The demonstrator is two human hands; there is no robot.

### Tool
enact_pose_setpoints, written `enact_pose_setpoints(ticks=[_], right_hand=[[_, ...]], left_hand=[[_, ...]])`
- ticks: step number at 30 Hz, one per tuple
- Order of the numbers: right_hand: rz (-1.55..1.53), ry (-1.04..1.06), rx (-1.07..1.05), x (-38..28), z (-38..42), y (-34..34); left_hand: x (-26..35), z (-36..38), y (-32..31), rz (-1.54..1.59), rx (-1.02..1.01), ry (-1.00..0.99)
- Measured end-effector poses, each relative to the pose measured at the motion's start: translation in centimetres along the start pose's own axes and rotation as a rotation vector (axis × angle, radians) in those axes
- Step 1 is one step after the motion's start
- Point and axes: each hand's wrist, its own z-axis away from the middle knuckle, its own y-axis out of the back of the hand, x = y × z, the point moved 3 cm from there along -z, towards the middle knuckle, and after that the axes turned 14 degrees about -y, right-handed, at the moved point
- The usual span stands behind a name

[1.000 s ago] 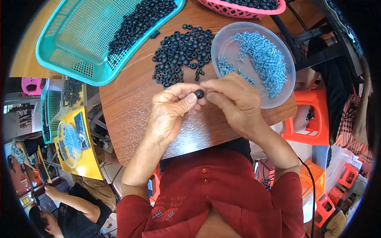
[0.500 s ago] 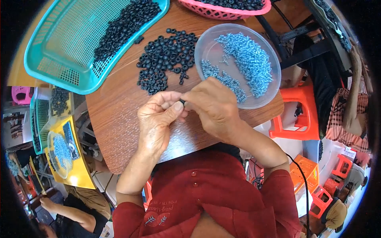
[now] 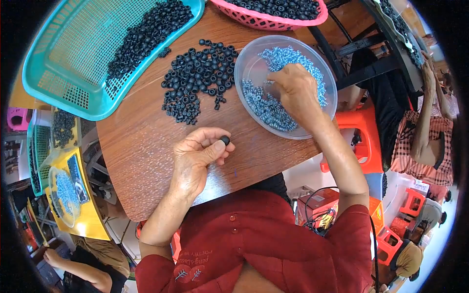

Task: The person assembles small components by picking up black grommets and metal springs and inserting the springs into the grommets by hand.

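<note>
My left hand (image 3: 204,154) is closed over the wooden table, pinching a small black round part (image 3: 225,139) between thumb and fingertips. My right hand (image 3: 294,87) is in the clear plastic bowl (image 3: 238,88), its fingers drawn together and pointing to the left. Whatever lies between those fingertips is too small to make out. Around them lie heaps of small shiny blue pieces (image 3: 268,110). On the table beyond my left hand spreads a pile of black round parts (image 3: 198,73), many with a hole, and smaller black pieces (image 3: 181,108) sit at its near edge.
At the back left, a teal mesh basket (image 3: 63,105) holds more black parts. A pink basket (image 3: 273,22) of black parts stands at the back. Red stools (image 3: 359,129) are at the right. Other people sit at both sides, one beside a yellow table (image 3: 90,215) on the left.
My right hand has left the black part and moved right and away into the bowl. My left hand keeps hold of the part. The view has shifted slightly.
</note>
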Motion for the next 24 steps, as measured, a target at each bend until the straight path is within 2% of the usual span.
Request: enact_pose_setpoints(ticks=[6, 9, 15, 24], right_hand=[[0.168, 0.133, -0.080, -0.2, -1.4, -2.3], [0.157, 0.103, -0.119, -0.6, -1.5, -2.3], [0.108, 0.121, -0.015, -1.3, -0.8, -0.5], [-0.098, -0.064, -0.079, -0.6, -0.5, 0.3]], left_hand=[[-0.4, -0.3, 0.6, 0.036, -0.011, -0.020], [-0.3, -0.4, 0.9, 0.096, -0.009, -0.002], [-0.2, -0.7, 1.1, 0.206, -0.013, 0.036], [-0.2, -0.7, 1.0, 0.220, 0.004, 0.026]])
